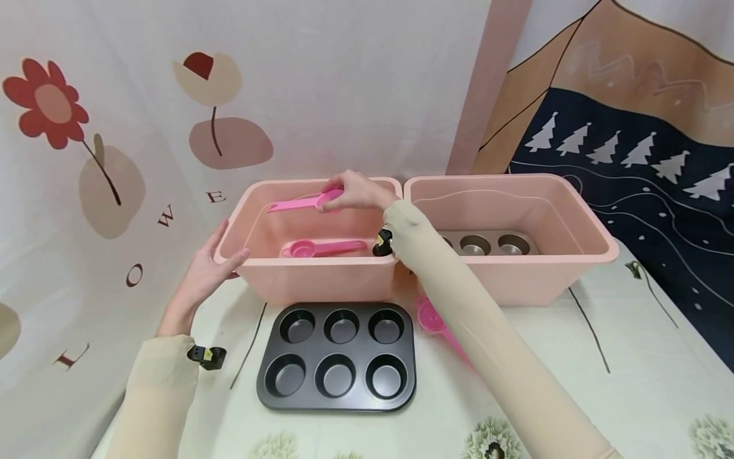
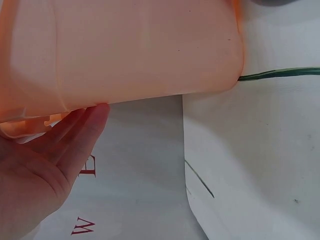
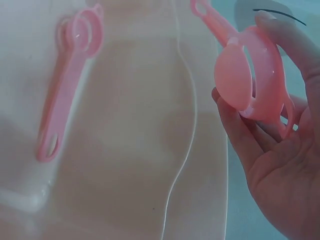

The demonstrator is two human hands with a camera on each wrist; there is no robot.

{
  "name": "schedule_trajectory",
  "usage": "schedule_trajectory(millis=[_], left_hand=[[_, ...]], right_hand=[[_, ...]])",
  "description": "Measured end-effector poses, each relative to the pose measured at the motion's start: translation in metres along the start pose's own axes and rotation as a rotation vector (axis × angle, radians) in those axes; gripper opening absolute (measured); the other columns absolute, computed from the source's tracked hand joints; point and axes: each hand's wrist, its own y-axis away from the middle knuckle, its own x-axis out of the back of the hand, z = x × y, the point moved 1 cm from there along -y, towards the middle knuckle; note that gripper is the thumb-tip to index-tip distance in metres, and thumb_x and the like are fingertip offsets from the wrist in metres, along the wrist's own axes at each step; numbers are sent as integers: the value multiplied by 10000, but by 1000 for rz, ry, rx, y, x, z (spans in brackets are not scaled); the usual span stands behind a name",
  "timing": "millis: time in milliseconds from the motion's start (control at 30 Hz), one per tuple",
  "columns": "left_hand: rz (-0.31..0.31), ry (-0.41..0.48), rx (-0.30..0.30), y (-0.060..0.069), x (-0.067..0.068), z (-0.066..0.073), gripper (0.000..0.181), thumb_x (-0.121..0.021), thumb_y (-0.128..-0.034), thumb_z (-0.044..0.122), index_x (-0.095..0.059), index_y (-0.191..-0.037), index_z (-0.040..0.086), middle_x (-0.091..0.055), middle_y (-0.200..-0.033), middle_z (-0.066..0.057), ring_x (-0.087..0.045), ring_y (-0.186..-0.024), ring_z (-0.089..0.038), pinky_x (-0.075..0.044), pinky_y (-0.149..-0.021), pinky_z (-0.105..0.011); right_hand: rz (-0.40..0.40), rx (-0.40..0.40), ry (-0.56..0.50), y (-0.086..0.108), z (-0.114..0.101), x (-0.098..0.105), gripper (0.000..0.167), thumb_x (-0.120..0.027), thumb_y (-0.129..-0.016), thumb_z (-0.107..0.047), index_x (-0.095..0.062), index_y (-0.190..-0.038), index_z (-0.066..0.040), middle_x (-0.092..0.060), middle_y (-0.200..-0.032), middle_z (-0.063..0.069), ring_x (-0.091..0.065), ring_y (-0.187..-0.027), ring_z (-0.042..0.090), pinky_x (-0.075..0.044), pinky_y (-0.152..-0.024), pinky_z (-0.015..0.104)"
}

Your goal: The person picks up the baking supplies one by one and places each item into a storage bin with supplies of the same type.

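My right hand (image 1: 358, 192) pinches a pink egg separator (image 1: 298, 203) by its round end over the back of the left pink bin (image 1: 321, 280); in the right wrist view its cup (image 3: 265, 75) sits between thumb and fingers. Another pink separator (image 1: 338, 247) lies on that bin's floor, also visible in the right wrist view (image 3: 66, 100). At the bin's left end, my left hand (image 1: 203, 271) touches the rim, thumb on the near side. The left wrist view shows the fingers of my left hand (image 2: 55, 165) against the bin's outer wall (image 2: 125, 55).
A dark six-cup muffin pan (image 1: 336, 357) lies in front of the left bin. To its right, partly under my right forearm, is a pink separator (image 1: 431, 317). The right pink bin (image 1: 510, 277) holds a brownish muffin pan (image 1: 490, 243).
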Motion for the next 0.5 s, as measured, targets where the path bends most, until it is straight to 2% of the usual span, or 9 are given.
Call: schedule_trajectory(millis=[200,400,500], left_hand=[[1,10,1,0,-1,0,832,-610,-953,243,-59,-1564,120,-312,-1453,-320,-513,-945,12,-559,-690,-231],[7,-10,8,0,-1,0,842,-613,-952,261,-52,-1565,128,-308,-1461,-306,-496,-969,-5,-556,-692,-220],[9,-10,11,0,-2,-1,841,-614,-951,264,-55,-1566,134,-316,-1454,-308,-495,-969,-4,-558,-693,-225]], right_hand=[[-39,-14,-30,1,3,-3,598,-779,-820,-287,-582,-1293,20,-632,-1176,91,-557,-1017,190,-471,-852,250],[-74,-38,-57,2,6,-5,513,-772,-823,-241,-618,-1226,36,-689,-1005,72,-616,-907,181,-471,-826,259],[-104,-42,-74,2,8,-7,500,-757,-831,-231,-613,-1226,40,-703,-970,68,-637,-888,169,-455,-845,253]])
